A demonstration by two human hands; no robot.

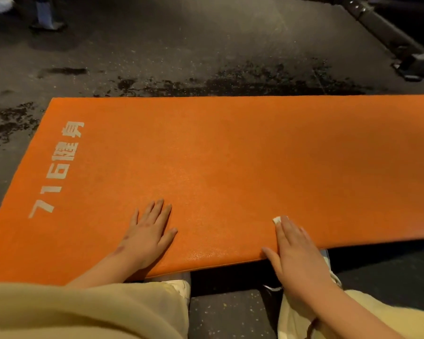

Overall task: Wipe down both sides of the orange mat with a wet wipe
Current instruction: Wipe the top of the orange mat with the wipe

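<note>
The orange mat (230,148) lies flat on the dark floor, with pale printed characters near its left end. My left hand (148,234) rests flat on the mat's near part, fingers spread. My right hand (296,253) presses straight fingers down on a small white wet wipe (278,219) near the mat's front edge. Only a corner of the wipe shows past my fingertips; my palm hangs over the mat's near edge.
Dark speckled rubber floor (181,45) with wet patches lies beyond the mat. A black metal equipment frame (387,37) runs across the top right. A person's shoes and leg (44,15) stand at the top left. My knees in pale trousers (108,311) fill the bottom.
</note>
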